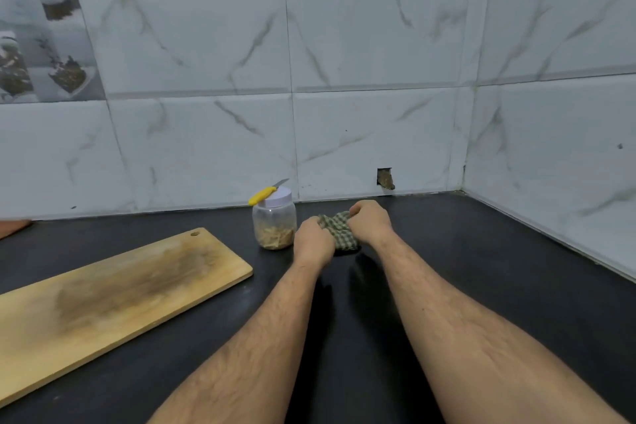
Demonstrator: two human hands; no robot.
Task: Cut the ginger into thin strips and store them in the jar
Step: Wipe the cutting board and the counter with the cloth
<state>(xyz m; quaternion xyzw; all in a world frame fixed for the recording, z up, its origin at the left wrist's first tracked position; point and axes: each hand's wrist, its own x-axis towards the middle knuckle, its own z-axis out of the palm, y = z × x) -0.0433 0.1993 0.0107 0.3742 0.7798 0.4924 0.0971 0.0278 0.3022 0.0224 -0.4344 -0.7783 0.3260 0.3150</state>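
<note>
Both hands grip a bunched checked cloth (339,232) at the far middle of the dark table (481,286): left hand (313,240) curled round its near-left edge, right hand (370,221) fisted over its far-right part. Just left of the left hand stands the closed jar (274,222), white-lidded, with ginger strips (275,239) at its bottom. A yellow-handled knife (266,194) lies across the lid. A wooden cutting board (113,299) lies nearer, left.
</note>
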